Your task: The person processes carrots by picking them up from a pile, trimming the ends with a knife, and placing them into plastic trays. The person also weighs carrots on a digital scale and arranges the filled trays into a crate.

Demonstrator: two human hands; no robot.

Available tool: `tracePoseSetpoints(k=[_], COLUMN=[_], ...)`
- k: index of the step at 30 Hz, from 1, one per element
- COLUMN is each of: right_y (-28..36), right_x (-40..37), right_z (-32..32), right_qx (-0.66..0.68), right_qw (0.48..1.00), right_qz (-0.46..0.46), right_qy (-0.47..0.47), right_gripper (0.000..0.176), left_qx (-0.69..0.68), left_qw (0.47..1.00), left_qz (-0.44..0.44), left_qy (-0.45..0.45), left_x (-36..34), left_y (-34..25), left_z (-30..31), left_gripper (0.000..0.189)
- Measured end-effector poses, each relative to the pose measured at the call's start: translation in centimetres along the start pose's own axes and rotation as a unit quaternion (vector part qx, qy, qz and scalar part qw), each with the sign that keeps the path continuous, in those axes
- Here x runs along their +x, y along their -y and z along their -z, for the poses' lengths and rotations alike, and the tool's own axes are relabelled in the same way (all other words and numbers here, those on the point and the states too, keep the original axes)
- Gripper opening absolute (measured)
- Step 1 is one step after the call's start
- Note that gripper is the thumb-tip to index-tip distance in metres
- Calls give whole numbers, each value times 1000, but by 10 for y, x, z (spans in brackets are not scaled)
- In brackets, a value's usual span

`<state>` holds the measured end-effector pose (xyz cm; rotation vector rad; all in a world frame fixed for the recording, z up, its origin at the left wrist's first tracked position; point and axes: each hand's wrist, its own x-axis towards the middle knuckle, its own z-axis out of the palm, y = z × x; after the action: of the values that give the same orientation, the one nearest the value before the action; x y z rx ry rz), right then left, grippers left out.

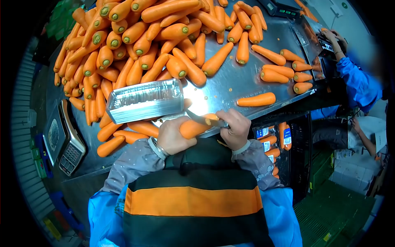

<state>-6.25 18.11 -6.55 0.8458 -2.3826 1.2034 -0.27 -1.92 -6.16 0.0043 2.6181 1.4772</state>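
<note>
My left hand (175, 136) is closed around a carrot (193, 128) at the table's front edge. In my right hand (235, 128) is a knife (196, 117), its handle mostly covered by my fingers. The blade lies across the tip of the carrot, where a small cut piece (212, 117) shows. Just beyond my left hand stands a stack of clear plastic trays (144, 101). Several loose carrots (142, 128) lie left of that hand, partly under the trays.
A big pile of carrots (135, 37) covers the back left of the metal table (224, 84). A digital scale (68, 140) stands at left. Packed carrots (267, 144) sit in a black crate (300, 158) below the right edge. Another person's hands (335, 39) work at far right.
</note>
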Motion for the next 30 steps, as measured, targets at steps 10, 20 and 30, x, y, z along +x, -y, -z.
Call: tracePoseSetpoints(k=[10,20,30], right_y=[-36,-65,-237], right_x=[-16,9,4], right_z=[8,54,97], right_qx=[144,281,-95], right_qw=[955,868,936], right_qz=[-258,-406,-322], right_qy=[36,48,107], right_gripper=[24,24,23], left_qx=[35,24,132], left_qw=[999,976,979], left_qz=[29,23,-70], left_qy=[28,215,142], left_x=[8,81,180], left_y=[-7,-7,-8], left_z=[2,-35,-141], left_gripper=[26,62,64])
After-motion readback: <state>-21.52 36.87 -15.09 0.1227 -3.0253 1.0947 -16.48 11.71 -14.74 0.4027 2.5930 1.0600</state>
